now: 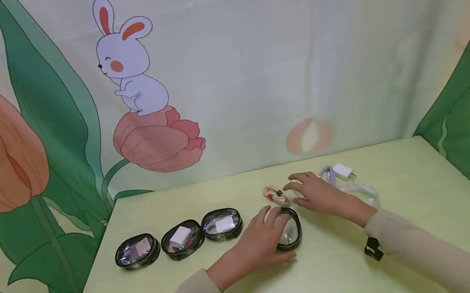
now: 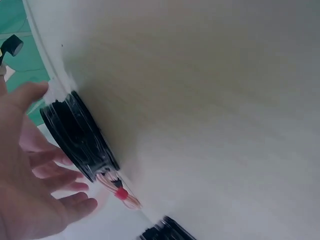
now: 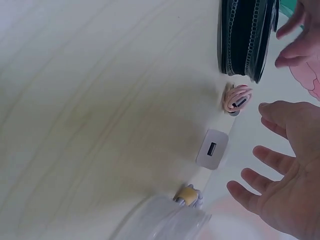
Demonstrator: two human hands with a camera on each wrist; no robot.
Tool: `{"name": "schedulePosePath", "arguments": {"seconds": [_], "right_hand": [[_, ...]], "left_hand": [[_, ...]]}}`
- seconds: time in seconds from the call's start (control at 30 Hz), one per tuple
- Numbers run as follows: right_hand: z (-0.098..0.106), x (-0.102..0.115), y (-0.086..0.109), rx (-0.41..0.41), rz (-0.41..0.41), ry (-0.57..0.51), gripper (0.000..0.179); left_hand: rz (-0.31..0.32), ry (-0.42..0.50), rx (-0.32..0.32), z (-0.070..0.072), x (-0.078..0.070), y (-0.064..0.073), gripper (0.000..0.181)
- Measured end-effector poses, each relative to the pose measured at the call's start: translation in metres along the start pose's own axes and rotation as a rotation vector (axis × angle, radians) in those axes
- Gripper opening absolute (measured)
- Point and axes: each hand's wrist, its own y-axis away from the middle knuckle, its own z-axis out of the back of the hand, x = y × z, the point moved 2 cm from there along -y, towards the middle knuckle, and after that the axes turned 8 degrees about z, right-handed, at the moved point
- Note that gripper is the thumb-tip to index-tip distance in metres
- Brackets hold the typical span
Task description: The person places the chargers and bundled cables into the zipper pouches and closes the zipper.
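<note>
A clear oval case with a black zip rim point(image 1: 289, 240) lies on the table, the left hand point(image 1: 253, 242) partly over its left side. In the left wrist view the left hand's loosely bent fingers spread beside the case point(image 2: 82, 137); whether they touch it I cannot tell. Behind this case is a pink cable point(image 1: 271, 195) with a red tie. The right hand point(image 1: 320, 197) reaches over the table to the right of that cable, fingers apart and holding nothing. In the right wrist view a white USB charger point(image 3: 212, 149) stands near its fingertips.
Three black-rimmed clear cases point(image 1: 137, 251) with items inside stand in a row on the left. Behind the right hand lie a purple cable point(image 1: 328, 174) and a white plug charger point(image 1: 343, 171); a clear, pale-rimmed container point(image 1: 366, 194) is beside them. A printed curtain hangs behind the table.
</note>
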Motion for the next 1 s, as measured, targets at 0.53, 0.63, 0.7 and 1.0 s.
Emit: {"name": "schedulePosePath", "arguments": {"seconds": [0.53, 0.63, 0.7, 1.0], "right_hand": [[0.0, -0.001, -0.001, 0.019, -0.005, -0.015, 0.035], [-0.001, 0.001, -0.005, 0.02, -0.017, -0.052, 0.036], [-0.002, 0.001, -0.009, 0.021, -0.02, -0.073, 0.036], [-0.003, 0.005, -0.028, 0.061, -0.034, -0.132, 0.035]], "left_hand": [[0.032, -0.044, 0.069, 0.002, 0.012, -0.005, 0.074], [0.119, 0.012, 0.058, 0.005, 0.012, -0.007, 0.086], [0.137, 0.055, 0.073, 0.006, 0.012, -0.009, 0.091], [0.12, 0.144, 0.181, 0.009, 0.011, -0.017, 0.084]]}}
